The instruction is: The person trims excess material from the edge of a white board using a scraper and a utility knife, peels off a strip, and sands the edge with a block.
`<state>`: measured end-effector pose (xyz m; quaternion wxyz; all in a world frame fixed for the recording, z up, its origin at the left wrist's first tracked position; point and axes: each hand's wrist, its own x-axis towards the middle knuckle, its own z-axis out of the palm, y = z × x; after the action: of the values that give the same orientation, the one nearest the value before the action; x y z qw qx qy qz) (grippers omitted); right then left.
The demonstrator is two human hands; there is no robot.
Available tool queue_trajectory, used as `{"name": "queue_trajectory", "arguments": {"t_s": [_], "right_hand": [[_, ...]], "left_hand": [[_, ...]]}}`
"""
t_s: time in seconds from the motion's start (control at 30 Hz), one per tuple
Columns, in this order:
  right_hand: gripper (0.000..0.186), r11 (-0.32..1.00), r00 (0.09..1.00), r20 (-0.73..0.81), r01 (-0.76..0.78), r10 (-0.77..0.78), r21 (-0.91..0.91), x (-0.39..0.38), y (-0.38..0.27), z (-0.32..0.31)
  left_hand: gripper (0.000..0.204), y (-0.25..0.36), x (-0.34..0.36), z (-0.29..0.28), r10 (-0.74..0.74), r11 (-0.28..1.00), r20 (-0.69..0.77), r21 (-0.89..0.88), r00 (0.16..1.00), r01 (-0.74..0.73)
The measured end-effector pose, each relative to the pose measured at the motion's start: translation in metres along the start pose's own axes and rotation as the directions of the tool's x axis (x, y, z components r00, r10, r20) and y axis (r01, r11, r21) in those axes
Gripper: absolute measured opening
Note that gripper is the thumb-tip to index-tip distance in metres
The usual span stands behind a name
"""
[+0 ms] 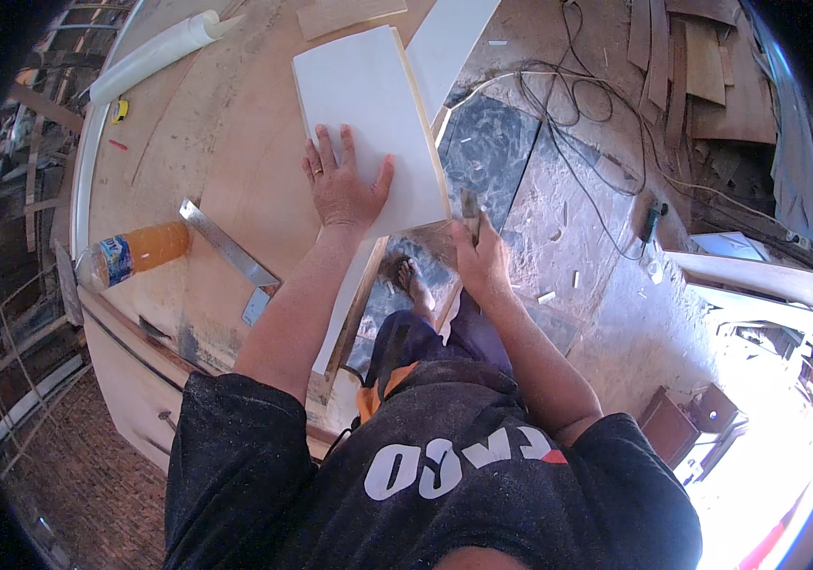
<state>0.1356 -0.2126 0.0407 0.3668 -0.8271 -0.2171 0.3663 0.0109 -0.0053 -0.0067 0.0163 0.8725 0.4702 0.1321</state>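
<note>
A white board (pixel 397 133) with a pale wooden edge lies near the right edge of the plywood worktop (pixel 236 123). My left hand (pixel 344 185) rests flat on it, fingers spread. My right hand (pixel 479 252) grips a small greyish tool (pixel 469 211), perhaps a block, just beside the board's lower right corner. A metal square (pixel 221 242) lies left of my left forearm. Longer white strips (pixel 444 43) lie beside and partly under the board.
An orange drink bottle (pixel 141 255), a yellow tape measure (pixel 120 111) and a white roll (pixel 150 57) sit on the worktop. Looped cables (pixel 596 114), stacked wood offcuts (pixel 710 71) and a dark-handled tool (pixel 653 223) lie on the floor to the right, near a bare foot (pixel 410 277).
</note>
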Motion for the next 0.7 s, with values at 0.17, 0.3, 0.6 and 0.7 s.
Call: {"name": "queue_trajectory", "arguments": {"t_s": [0.17, 0.3, 0.6, 0.7], "right_hand": [[0.053, 0.988, 0.987, 0.057, 0.15, -0.152, 0.044, -0.019, 0.05, 0.014], [0.056, 0.988, 0.987, 0.062, 0.141, -0.145, 0.07, -0.028, 0.042, 0.015], [0.053, 0.979, 0.979, 0.072, 0.193, -0.189, -0.059, -0.03, 0.02, 0.006], [0.053, 0.976, 0.977, 0.056, 0.208, -0.205, -0.06, -0.029, 0.022, 0.008]], "left_hand": [[0.085, 0.003, 0.002, 0.0, 0.008, 1.0, 0.0, -0.013, 1.0, -0.008], [0.087, -0.001, 0.0, 0.003, 0.018, 1.0, -0.015, -0.002, 1.0, -0.018], [0.086, 0.0, 0.002, 0.003, 0.016, 1.0, -0.021, -0.014, 1.0, -0.016], [0.086, 0.001, 0.002, 0.002, 0.012, 1.0, -0.015, -0.016, 1.0, -0.012]]}}
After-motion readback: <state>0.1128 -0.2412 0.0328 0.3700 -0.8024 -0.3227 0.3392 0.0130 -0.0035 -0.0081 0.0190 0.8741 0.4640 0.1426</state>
